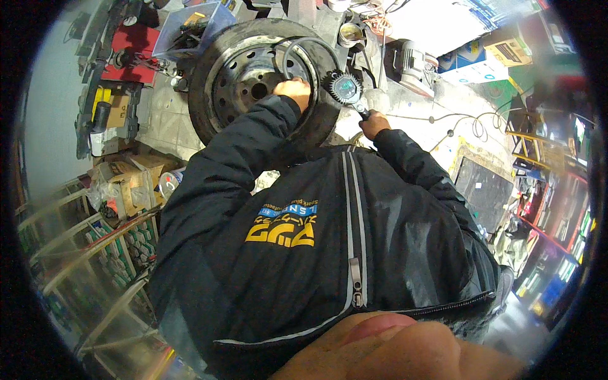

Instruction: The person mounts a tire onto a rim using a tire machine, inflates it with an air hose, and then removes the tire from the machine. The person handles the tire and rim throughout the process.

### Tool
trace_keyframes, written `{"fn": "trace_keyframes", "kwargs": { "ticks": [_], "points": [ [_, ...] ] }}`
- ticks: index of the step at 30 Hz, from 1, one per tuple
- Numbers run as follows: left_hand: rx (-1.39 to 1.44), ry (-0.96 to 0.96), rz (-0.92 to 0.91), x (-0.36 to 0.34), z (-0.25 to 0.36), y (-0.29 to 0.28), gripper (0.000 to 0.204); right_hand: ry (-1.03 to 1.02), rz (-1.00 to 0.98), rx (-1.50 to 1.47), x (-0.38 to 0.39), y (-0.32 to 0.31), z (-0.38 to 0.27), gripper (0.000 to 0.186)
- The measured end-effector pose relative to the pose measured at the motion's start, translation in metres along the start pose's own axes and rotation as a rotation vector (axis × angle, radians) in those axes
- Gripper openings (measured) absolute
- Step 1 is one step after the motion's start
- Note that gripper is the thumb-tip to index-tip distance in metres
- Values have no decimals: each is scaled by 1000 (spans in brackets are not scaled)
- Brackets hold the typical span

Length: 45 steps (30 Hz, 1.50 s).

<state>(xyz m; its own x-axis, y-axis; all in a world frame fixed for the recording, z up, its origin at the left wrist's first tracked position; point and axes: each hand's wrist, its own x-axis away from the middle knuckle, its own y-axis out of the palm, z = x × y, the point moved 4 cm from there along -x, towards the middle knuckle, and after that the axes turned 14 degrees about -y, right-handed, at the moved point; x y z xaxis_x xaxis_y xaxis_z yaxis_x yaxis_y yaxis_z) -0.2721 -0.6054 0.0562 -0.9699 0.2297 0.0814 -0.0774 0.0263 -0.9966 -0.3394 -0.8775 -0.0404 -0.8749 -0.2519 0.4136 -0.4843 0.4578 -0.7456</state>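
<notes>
A car wheel lies flat in front of me, its black tyre (pixel 206 95) around a steel rim (pixel 239 75) with a ring of holes and a dark centre hole. Closed over the right side of the rim, my left hand (pixel 294 94) grips the end of a black air hose (pixel 315 42); the fingertips and the hose's tip are hidden. From there the hose arcs over the tyre to a round-dial tyre inflator (pixel 345 89). My right hand (pixel 376 125) is wrapped around the inflator's handle, just right of the tyre, with the dial facing up.
A clear plastic bin (pixel 193 31) of tools stands behind the wheel at left, near a red tray (pixel 134 54). An electric motor (pixel 411 61) sits at right, with cardboard boxes (pixel 506 45) beyond. A thin cable (pixel 465 116) crosses the floor. Racks (pixel 120 244) stand at lower left.
</notes>
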Motion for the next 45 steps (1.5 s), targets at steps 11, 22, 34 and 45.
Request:
{"fn": "trace_keyframes", "kwargs": {
  "ticks": [11,22,34,45],
  "points": [
    [27,9,-17,1,0,-5,19,27,-5,-1,-1,2,1,42],
    [-16,83,88,-3,-5,17,11,-61,-16,103,-19,27,22,43],
    [-9,-17,20,-1,5,-10,15,56,15,-86,2,2,3,36],
    [-12,13,-2,-2,1,1,12,59,25,-80,6,-3,-1,36]
  ]
}}
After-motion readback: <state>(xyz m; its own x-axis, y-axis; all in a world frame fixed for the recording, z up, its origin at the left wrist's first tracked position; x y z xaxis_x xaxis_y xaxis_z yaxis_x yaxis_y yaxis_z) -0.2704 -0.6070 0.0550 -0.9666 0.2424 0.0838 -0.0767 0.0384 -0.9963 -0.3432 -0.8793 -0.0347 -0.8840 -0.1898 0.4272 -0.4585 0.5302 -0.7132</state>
